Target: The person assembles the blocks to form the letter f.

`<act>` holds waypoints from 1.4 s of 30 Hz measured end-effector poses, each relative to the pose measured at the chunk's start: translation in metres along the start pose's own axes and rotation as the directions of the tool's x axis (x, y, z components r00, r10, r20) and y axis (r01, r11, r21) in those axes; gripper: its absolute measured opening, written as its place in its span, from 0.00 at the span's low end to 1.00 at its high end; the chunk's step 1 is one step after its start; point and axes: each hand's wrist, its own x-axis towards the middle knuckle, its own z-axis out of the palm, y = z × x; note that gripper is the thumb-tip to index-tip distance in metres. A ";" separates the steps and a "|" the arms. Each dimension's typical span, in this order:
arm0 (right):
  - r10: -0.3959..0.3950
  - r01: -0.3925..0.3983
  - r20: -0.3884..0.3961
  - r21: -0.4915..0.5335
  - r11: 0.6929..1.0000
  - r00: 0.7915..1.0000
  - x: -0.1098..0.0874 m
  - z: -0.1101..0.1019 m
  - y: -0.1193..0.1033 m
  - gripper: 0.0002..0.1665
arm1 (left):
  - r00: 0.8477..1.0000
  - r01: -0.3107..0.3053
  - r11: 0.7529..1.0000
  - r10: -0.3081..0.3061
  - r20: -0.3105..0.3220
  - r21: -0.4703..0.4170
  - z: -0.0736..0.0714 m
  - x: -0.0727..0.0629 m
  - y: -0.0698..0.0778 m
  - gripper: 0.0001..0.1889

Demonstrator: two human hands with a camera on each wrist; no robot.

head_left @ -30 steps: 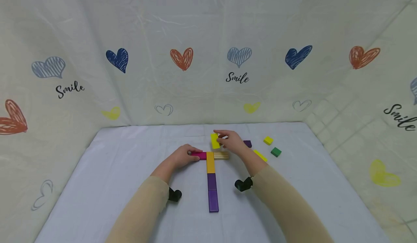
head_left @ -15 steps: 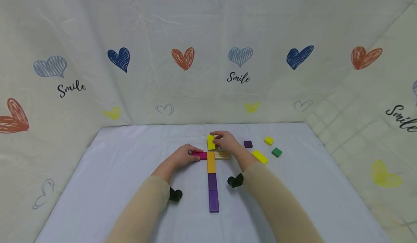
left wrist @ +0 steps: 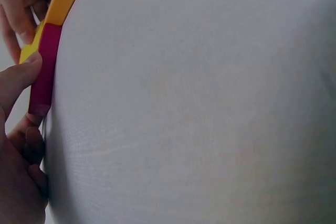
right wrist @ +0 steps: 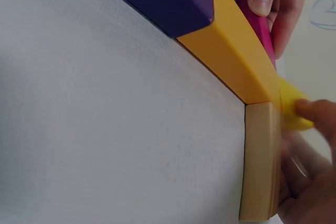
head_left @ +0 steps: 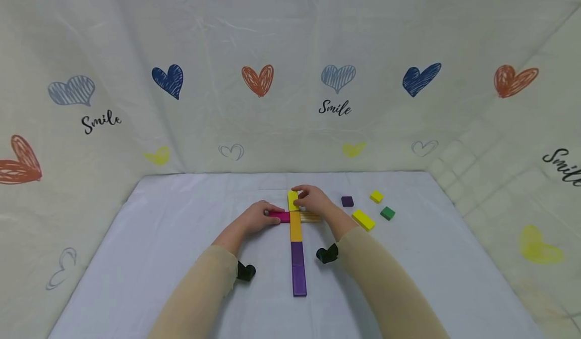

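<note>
My left hand (head_left: pixel 255 219) holds a magenta wooden block (head_left: pixel 283 217), thumb along one side and fingers by its outer end. The block's inner end meets an orange block (head_left: pixel 295 226). With thumb and fingers, my right hand (head_left: pixel 315 200) pinches a yellow block (head_left: pixel 292 199), lined up right at the orange block's far end. A plain wood block (head_left: pixel 310 217) extends right from the orange one, beneath the right hand in the head view. Toward me, a purple block (head_left: pixel 297 253) and a second purple block (head_left: pixel 299 281) continue the straight line.
Right of the row lie a small dark purple block (head_left: pixel 347 201), a longer yellow block (head_left: pixel 363 220), a small yellow block (head_left: pixel 376 196) and a green block (head_left: pixel 388 213). A white sheet (head_left: pixel 290 76) printed with hearts rises behind the white-covered table (head_left: pixel 159 258).
My right hand has brought the yellow block slightly left and toward me, from apart to the orange block's far end. The left hand keeps its place on the magenta block.
</note>
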 end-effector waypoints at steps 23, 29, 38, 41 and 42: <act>0.020 -0.019 0.005 -0.119 0.993 1.000 -0.003 0.001 -0.002 0.25 | 1.000 -0.008 1.000 0.009 -0.010 0.011 -0.002 -0.002 0.002 0.16; 0.023 -0.022 0.007 -0.113 0.993 1.000 -0.004 0.003 -0.001 0.26 | 1.000 0.012 1.000 -0.011 -0.010 0.018 -0.003 -0.003 0.002 0.16; 0.009 -0.009 -0.001 -0.088 0.996 1.000 -0.005 0.004 0.005 0.26 | 1.000 0.011 1.000 -0.011 -0.006 0.005 0.000 -0.004 0.003 0.16; 0.009 -0.010 -0.011 -0.078 0.997 1.000 -0.006 0.005 0.007 0.25 | 1.000 0.014 1.000 -0.014 -0.009 0.006 0.001 -0.004 0.003 0.16; 0.009 -0.010 -0.015 -0.074 0.997 1.000 -0.006 0.005 0.007 0.25 | 1.000 0.014 1.000 -0.013 -0.011 0.006 0.001 -0.003 0.003 0.16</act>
